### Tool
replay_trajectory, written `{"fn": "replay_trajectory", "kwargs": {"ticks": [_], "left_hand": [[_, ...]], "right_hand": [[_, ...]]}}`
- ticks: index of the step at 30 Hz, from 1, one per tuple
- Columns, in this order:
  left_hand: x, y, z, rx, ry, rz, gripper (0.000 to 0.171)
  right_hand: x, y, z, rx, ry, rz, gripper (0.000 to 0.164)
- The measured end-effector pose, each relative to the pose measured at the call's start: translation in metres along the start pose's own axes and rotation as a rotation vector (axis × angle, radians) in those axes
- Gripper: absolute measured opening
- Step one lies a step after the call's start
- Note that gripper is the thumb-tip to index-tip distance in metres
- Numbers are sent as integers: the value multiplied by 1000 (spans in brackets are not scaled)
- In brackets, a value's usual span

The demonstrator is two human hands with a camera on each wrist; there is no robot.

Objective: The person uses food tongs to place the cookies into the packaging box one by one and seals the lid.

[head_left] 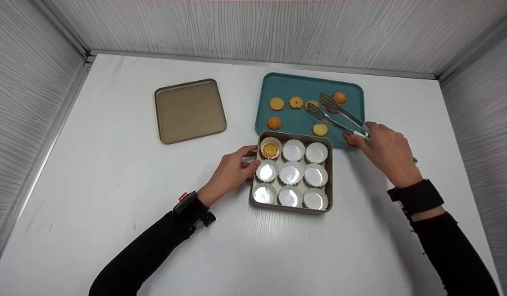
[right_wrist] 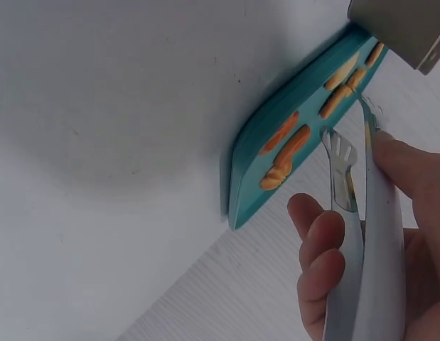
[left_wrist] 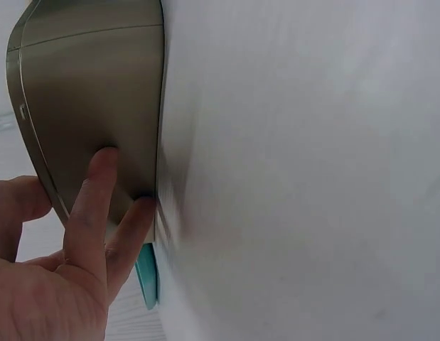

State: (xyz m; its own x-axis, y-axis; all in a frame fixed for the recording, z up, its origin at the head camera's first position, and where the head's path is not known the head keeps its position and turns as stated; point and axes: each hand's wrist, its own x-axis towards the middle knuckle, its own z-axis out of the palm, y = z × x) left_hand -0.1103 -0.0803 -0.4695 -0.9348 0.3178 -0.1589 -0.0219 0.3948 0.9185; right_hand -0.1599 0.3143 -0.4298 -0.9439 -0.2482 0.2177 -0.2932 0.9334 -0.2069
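My left hand (head_left: 232, 168) holds the left side of a square metal tin (head_left: 292, 209), thumb at the rim and fingers (left_wrist: 99, 192) against the outer wall. White paper cups (head_left: 290, 173) stand in rows inside the tin; a cookie (head_left: 270, 150) lies in the far-left cup and the others are bare. With my right hand (head_left: 387, 152) I grip the white handles of metal tongs (head_left: 343, 111). Their slotted ends are spread over the teal tray (head_left: 294, 84), by a round cookie (head_left: 312, 104) and a partly covered cookie (head_left: 332, 109).
More cookies lie on the tray: a round one (head_left: 276, 103), a flower-shaped one (head_left: 295, 102), swirled ones (head_left: 274, 122) and a pale one (head_left: 320, 130). The tin overlaps the tray's near edge. A flat bronze lid (head_left: 190, 111) lies at the back left. Walls (head_left: 253, 28) border the table.
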Motion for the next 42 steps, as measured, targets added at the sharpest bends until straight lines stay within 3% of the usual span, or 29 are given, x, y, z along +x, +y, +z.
{"fn": "replay_trajectory", "kwargs": {"ticks": [11, 18, 26, 36, 42], "left_hand": [[-1, -1, 0, -26, -4, -7, 50], [0, -1, -1, 19, 7, 27, 48], [0, 1, -2, -55, -26, -25, 50], [0, 1, -1, -50, -13, -25, 49], [-1, 1, -1, -26, 3, -7, 50]], "right_hand": [[6, -3, 3, -6, -19, 1, 51], [7, -4, 6, -10, 13, -12, 49], [8, -5, 7, 2, -8, 3, 47], [7, -1, 11, 51, -59, 41, 43], [3, 2, 9, 71, -26, 32, 43]]}}
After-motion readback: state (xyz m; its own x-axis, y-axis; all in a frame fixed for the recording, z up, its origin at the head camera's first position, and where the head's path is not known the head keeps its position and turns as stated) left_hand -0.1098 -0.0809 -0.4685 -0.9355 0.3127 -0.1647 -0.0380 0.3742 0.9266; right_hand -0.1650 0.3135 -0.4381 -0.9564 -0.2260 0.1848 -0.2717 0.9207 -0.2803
